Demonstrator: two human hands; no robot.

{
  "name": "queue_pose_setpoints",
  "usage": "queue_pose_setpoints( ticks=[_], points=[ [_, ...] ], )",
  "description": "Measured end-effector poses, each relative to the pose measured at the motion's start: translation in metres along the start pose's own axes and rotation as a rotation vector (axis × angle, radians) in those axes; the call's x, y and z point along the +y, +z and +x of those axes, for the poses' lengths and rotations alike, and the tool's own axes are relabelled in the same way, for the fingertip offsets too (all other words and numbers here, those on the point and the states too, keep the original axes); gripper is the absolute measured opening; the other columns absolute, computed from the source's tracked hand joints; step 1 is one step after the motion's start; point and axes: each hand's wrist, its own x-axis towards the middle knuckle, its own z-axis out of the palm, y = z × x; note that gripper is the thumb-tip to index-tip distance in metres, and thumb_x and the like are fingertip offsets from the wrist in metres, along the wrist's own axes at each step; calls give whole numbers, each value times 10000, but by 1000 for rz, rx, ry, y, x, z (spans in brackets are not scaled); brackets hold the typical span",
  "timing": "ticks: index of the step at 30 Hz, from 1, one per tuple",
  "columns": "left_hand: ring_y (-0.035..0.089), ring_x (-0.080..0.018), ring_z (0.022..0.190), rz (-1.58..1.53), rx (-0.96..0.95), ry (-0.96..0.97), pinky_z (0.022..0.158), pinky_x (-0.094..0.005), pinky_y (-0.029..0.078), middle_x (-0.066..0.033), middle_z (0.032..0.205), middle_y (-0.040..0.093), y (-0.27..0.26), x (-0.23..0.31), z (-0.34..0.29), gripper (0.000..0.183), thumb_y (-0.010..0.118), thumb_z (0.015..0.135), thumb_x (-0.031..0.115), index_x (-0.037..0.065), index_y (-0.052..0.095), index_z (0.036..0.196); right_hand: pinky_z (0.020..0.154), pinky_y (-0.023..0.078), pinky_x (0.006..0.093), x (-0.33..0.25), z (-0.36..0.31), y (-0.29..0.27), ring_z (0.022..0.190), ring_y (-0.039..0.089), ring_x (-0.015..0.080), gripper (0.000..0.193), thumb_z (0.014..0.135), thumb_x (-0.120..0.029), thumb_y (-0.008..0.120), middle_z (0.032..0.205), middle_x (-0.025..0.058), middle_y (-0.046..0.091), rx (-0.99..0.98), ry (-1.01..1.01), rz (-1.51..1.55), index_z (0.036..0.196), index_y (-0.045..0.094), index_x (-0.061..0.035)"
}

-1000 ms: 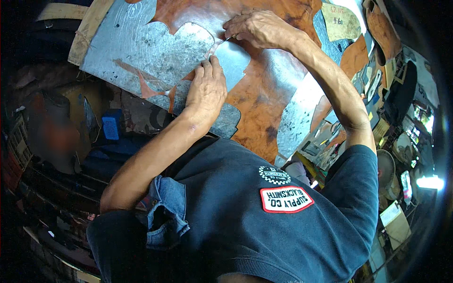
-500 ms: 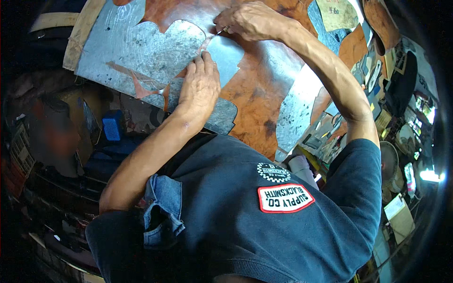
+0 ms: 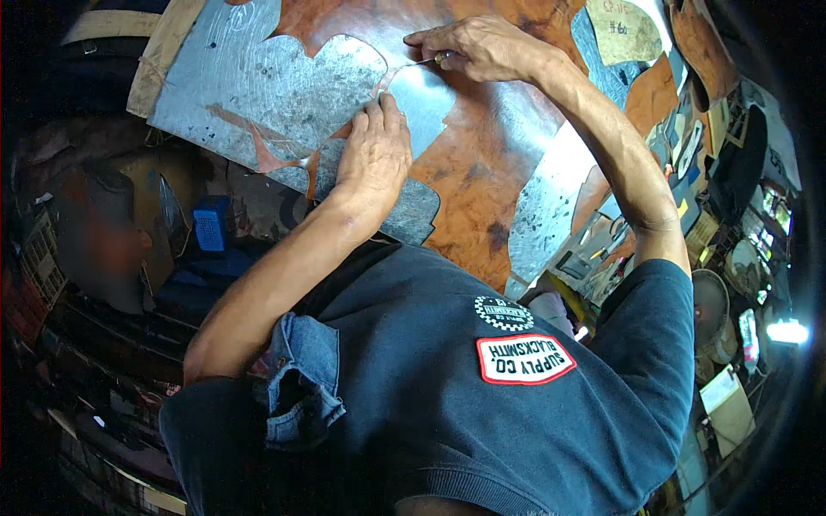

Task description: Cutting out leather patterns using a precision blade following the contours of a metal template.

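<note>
My left hand (image 3: 375,146) lies flat, fingers stretched out, with its fingertips at a narrow strip of brown leather (image 3: 384,83). Farther right, my right hand (image 3: 486,50) closes round a slim tool (image 3: 441,57) with a brass-coloured handle and a thin metal shaft pointing left. Its index finger reaches out over the leather. A large mottled brown leather hide (image 3: 477,193) with wavy cut edges spreads under and beside both hands. Beneath it is a scratched grey metal sheet (image 3: 267,82). A smooth pale grey area (image 3: 423,105) shows between the hands.
Thin leather offcuts (image 3: 274,158) lie near the sheet's left edge. A written paper pattern (image 3: 617,33) and a brown leather piece (image 3: 651,90) are at the far right. Cluttered tools and scraps (image 3: 602,236) fill the right side. A blue plastic box (image 3: 211,224) stands lower left.
The whole view has shifted slightly. My right hand has moved a little to the right with the tool, and its index finger is now stretched out more. My left hand keeps its place on the sheet.
</note>
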Motion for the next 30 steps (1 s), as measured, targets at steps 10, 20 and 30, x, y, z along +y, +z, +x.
queue_pose_setpoints(
  ticks=[10,20,30],
  points=[
    [493,-364,1202,-71,-86,3,973,-385,418,-304,1387,417,-8,4,2,552,576,869,95,189,508,1409,908,520,409,-30,-31,16,1096,618,313,258,927,-209,599,1308,97,581,237,153,-4,1158,672,-118],
    [504,-353,1201,-64,-113,18,968,-375,420,-300,1403,404,-6,4,5,560,585,863,102,199,510,1410,857,539,415,-50,-45,29,1024,644,328,253,923,-172,598,1261,102,610,327,255,105,1143,667,-68],
    [511,-364,1194,-28,-132,25,965,-379,422,-319,1405,407,-8,4,7,563,583,870,120,205,497,1420,837,539,402,-75,-72,43,992,647,338,239,927,-157,589,1162,115,637,389,508,231,1118,667,-36]
  ],
)
